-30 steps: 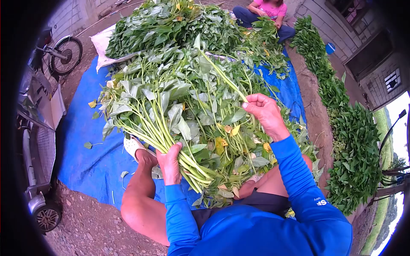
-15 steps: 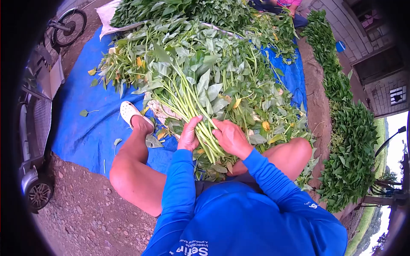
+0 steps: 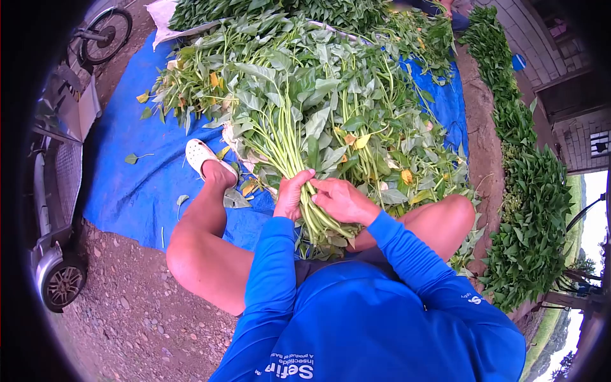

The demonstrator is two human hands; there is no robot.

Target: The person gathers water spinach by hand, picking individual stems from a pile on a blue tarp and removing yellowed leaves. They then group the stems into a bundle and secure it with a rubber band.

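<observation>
A bunch of water spinach [image 3: 284, 145], with long pale green stems and arrow-shaped leaves, lies in front of me over my lap. My left hand [image 3: 291, 195] is wrapped round its stems from the left, thumb across the front. On the right side, my right hand [image 3: 344, 201] closes on the same stems, its fingers touching them beside the left thumb. The cut stem ends [image 3: 323, 226] point toward me below the hands, and the leafy tops spread away. Beyond and to the right, a large heap of loose water spinach [image 3: 388, 146] includes some yellow leaves.
A blue tarp [image 3: 133, 172] lies under the heap. My foot in a white clog [image 3: 202, 156] rests on it. Tidy greens [image 3: 528, 223] line the right side by a block wall. A motorcycle wheel [image 3: 105, 37] and small vehicle wheel [image 3: 63, 283] are at left. Another person's leg [image 3: 459, 22] shows at top.
My hands have come closer together on the stems, and the bunch looks narrower and more upright. The view has shifted slightly, leaving less of the other person visible.
</observation>
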